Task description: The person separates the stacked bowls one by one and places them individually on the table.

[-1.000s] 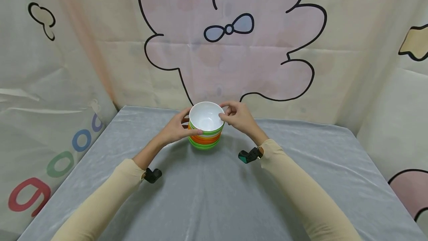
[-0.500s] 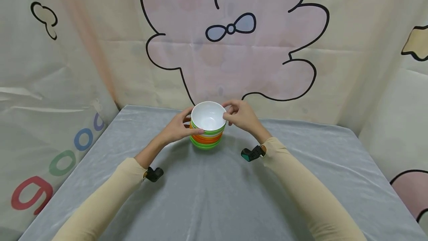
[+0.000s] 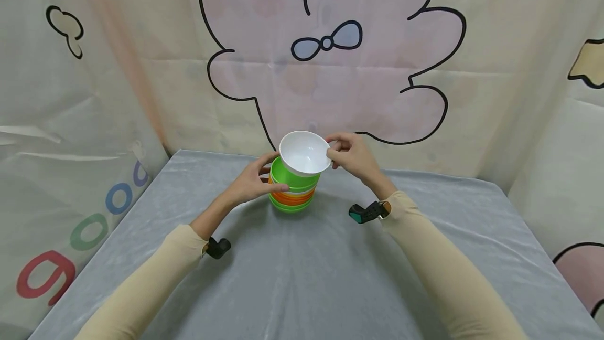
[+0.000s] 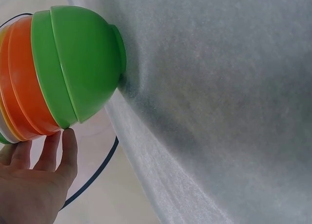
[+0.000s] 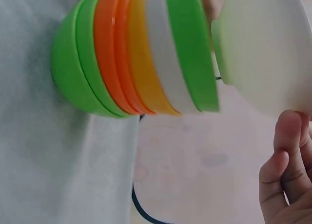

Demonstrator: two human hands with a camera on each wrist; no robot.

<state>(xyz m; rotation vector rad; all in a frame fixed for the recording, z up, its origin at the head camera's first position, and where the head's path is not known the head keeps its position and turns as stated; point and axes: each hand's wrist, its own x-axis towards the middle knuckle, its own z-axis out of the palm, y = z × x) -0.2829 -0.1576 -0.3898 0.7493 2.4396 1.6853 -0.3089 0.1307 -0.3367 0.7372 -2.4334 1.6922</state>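
A stack of nested bowls (image 3: 292,199) stands upright on the table, in green, orange, yellow and white, with a green bowl (image 3: 289,176) uppermost. My left hand (image 3: 250,180) grips the stack from the left, thumb in front near the top and fingers behind. In the left wrist view those fingers (image 4: 68,151) touch the bowls' sides. My right hand (image 3: 356,156) pinches the right rim of a white bowl (image 3: 304,153), which is tilted and raised above the stack. The right wrist view shows a gap between this white bowl (image 5: 265,48) and the green one below.
A grey cloth covers the table (image 3: 283,277). Behind it hangs a pale curtain (image 3: 321,83) with a cartoon bear, close to the table's far edge. Printed sheets hang on the left and right sides.
My right hand has lifted the white bowl out of the stack, upward and slightly right, uncovering the green bowl's inside. The left hand stays on the stack.
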